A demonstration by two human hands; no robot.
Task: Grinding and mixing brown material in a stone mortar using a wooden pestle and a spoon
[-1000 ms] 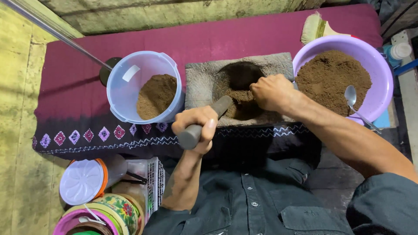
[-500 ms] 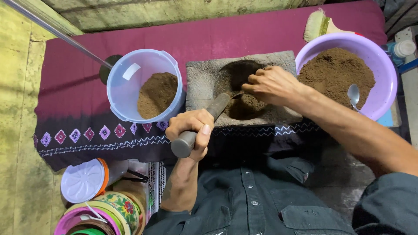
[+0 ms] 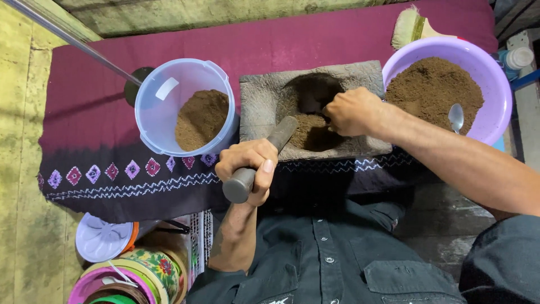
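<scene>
Maroon cloth (image 3: 315, 42) under a stone mortar (image 3: 259, 101), tubs crowding both sides.
Purple basin (image 3: 500, 95) touches the mortar's right edge, clear tub (image 3: 154, 107) its left; left hand (image 3: 250, 169) is clenched round the pestle (image 3: 261, 160), right hand (image 3: 351, 111) pinching brown powder (image 3: 306, 126) in the hollow.

Single head-worn view, looking steeply down.

Camera sits above the person's chest and faces down onto the maroon cloth (image 3: 292, 42). Close range: stone mortar (image 3: 264, 95) near frame centre, both forearms entering from the bottom edge, own dark shirt (image 3: 337, 259) filling the lower frame. No second view to overlap with.
</scene>
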